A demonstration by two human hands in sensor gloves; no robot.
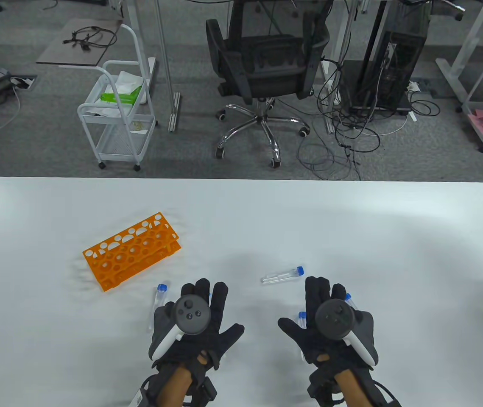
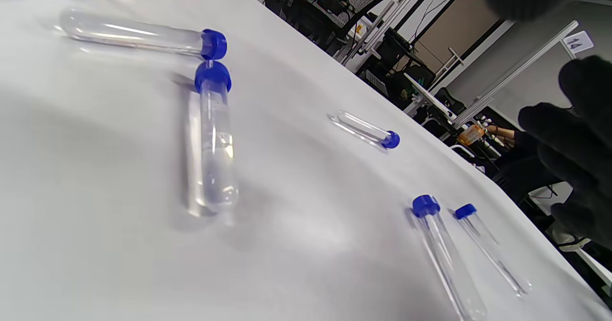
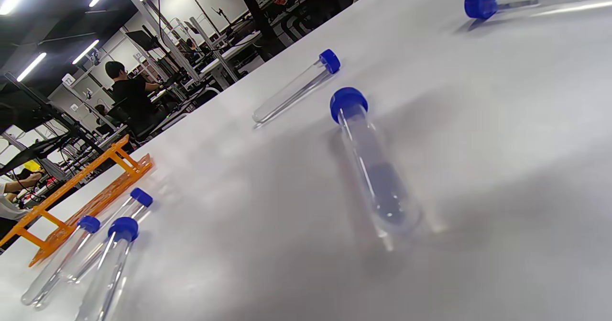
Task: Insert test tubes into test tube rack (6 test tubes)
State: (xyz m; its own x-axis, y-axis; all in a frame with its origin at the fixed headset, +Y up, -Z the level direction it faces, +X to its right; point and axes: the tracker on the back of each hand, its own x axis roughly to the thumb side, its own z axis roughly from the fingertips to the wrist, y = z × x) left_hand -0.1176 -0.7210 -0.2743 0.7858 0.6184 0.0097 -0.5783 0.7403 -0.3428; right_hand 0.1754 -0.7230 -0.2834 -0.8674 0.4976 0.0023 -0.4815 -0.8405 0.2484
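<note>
Tubes could roll away here, because they are round and they lie flat on the smooth white table (image 1: 351, 220). A bump from a glove could send one off the edge. The tubes are clear too, so they are hard to see, and a finger could miss one.

Both hands are spread flat with the fingers open, and they hold nothing. The left hand (image 1: 194, 326) hovers over some tubes, and the right hand (image 1: 330, 326) hovers over others. I cannot tell if the palms touch the tubes under them.

The orange rack (image 1: 131, 250) sits on the table, up and to the left of the left hand. It looks turned at a slant, with its long side running from near-left to far-right. All the holes I can see have no tube in them, so I think the job has not started.

One tube (image 1: 283, 274) lies between the two hands, a bit farther out. Its long side runs left to right, and its blue cap points right. Another tube (image 1: 157, 306) lies just left of the left hand. It points away from the person, cap at the far end. Two blue caps (image 1: 302, 316) peek out beside the right hand. The wrist views show six tubes in all, every one lying down.
</note>
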